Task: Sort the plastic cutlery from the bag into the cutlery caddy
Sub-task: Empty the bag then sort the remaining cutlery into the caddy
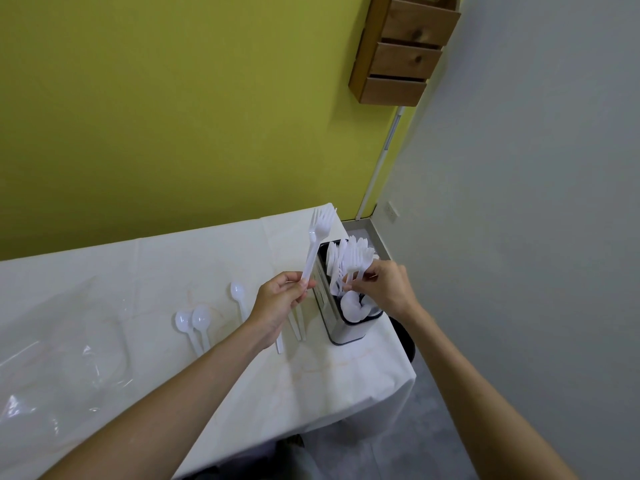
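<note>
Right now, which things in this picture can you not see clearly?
- Head view: the right hand covers the fork handles, so its grip is unclear.
- The caddy dividers are hidden by the packed cutlery.
- The left hand hides the heads of the pieces lying under it.
- The clear bag is cut by the left edge; its contents are unreadable.

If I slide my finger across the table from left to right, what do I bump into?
Clear plastic bag → two spoons lying together → single spoon → left hand holding a fork → cutlery caddy → right hand.
</note>
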`<state>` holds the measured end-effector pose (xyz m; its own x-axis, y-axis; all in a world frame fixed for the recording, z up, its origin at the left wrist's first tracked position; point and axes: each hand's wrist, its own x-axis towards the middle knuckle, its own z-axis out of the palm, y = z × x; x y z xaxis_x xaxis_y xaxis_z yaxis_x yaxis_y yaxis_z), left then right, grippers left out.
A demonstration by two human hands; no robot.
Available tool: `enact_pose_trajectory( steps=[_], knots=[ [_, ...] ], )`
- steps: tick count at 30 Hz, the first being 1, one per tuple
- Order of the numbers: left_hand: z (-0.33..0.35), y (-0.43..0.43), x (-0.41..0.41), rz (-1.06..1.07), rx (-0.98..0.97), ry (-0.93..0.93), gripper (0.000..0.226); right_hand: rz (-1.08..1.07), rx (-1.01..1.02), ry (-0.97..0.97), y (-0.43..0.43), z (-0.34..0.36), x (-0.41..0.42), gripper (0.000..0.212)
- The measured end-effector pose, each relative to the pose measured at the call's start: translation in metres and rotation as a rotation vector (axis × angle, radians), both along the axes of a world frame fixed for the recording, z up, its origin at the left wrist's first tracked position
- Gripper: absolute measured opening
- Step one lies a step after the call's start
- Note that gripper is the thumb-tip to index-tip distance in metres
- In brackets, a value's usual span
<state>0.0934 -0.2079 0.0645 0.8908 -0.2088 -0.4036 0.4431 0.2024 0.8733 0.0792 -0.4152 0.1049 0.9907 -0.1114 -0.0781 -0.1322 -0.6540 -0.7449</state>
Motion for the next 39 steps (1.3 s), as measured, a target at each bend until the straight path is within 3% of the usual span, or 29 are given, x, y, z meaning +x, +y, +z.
enact_pose_trajectory(
  steps=[4, 8, 11, 12, 16, 19, 23, 29, 33, 36, 39],
  knots=[
    [-0.001, 0.001, -0.002, 0.007, -0.007, -0.002, 0.008, 0.043, 0.054, -0.007, -0.009, 0.012, 0.003, 0.030],
    [0.001, 0.000, -0.003, 0.002, 0.004, -0.003, 0.007, 0.098, -0.099, 0.000, -0.007, 0.019, 0.002, 0.047],
    [0.001, -0.001, -0.001, -0.010, 0.021, -0.021, 0.010, 0.139, -0.168, 0.036, -0.008, 0.021, 0.005, 0.033],
    [0.002, -0.001, -0.001, -0.014, 0.031, -0.031, 0.012, 0.141, -0.148, 0.048, -0.008, 0.024, 0.006, 0.022],
    [0.006, -0.003, 0.000, -0.032, 0.078, -0.096, 0.014, 0.091, 0.147, 0.059, -0.004, 0.032, 0.009, 0.044],
    [0.012, -0.007, -0.001, -0.075, 0.123, -0.154, 0.013, 0.033, 0.315, -0.003, 0.003, 0.032, 0.012, 0.038],
    [0.014, -0.011, -0.001, -0.096, 0.173, -0.194, 0.015, 0.083, 0.382, -0.110, 0.009, 0.028, 0.013, 0.005],
    [0.012, -0.007, 0.001, 0.007, 0.150, -0.171, 0.015, -0.055, 0.542, -0.179, 0.003, 0.033, 0.013, 0.012],
    [0.006, -0.002, 0.003, 0.066, 0.205, -0.148, 0.011, -0.251, 0.651, -0.366, -0.007, 0.045, 0.016, 0.010],
    [0.001, 0.000, 0.002, 0.034, 0.215, -0.126, 0.013, -0.341, 0.516, -0.447, -0.013, 0.042, 0.016, 0.015],
    [-0.002, -0.001, -0.001, 0.004, 0.203, -0.110, 0.015, -0.247, 0.238, -0.340, -0.008, 0.023, 0.011, 0.017]
  ],
)
